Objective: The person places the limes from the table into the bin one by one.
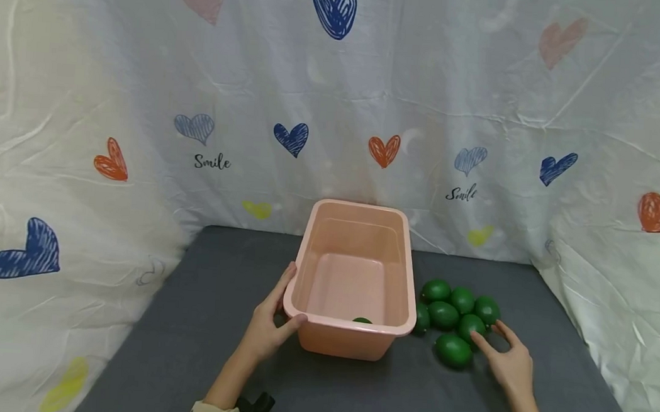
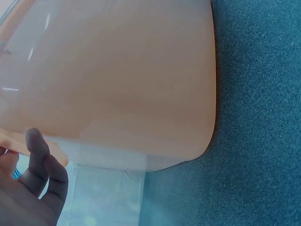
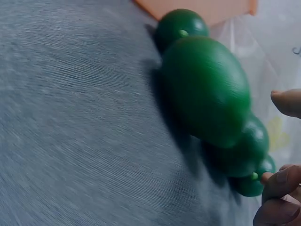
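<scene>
A pink plastic basin [image 1: 344, 342] stands on the table, its near end towards me. My left hand [image 1: 262, 331] grips its rim at the near left corner; in the left wrist view, fingers [image 2: 40, 153] show at the rim. Just the top of one green lime [image 1: 363, 320] shows inside the basin, the rest hidden by the near rim. To the basin's right lies a cluster of several limes [image 1: 444, 315]. My right hand [image 1: 510, 365] reaches over its right side, thumb and fingers apart around one lime [image 1: 472, 327]; contact is unclear.
A dark grey cloth [image 1: 234, 282] covers the table. Behind and at both sides hangs a white curtain [image 1: 341, 112] printed with hearts. The nearest lime [image 1: 453, 351] lies at the front of the cluster.
</scene>
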The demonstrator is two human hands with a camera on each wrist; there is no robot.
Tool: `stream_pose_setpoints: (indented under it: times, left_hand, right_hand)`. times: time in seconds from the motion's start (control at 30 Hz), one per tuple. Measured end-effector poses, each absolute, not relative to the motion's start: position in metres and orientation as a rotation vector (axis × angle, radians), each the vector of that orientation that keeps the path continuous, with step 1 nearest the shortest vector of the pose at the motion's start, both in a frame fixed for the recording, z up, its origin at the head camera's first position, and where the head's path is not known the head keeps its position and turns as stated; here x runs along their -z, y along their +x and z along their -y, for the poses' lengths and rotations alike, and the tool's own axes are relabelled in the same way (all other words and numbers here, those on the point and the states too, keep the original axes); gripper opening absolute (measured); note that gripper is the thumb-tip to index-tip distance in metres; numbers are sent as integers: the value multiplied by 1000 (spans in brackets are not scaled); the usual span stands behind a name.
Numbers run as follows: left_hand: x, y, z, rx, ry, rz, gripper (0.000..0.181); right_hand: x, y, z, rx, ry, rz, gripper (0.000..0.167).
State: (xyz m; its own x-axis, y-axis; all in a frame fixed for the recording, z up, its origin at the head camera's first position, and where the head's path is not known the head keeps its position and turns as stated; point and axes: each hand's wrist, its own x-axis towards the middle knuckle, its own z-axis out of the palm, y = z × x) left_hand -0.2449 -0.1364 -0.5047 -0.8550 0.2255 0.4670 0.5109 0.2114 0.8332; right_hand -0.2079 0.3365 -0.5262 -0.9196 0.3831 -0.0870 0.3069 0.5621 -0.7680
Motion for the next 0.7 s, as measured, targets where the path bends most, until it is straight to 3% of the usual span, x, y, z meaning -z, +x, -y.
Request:
stream_pose_setpoints:
  times: [0.7]
  left_hand:
    - [509, -242, 133, 1582, -687, 2212, 94]
  right_hand:
    - [537, -225, -332, -1329, -605, 2841, 98]
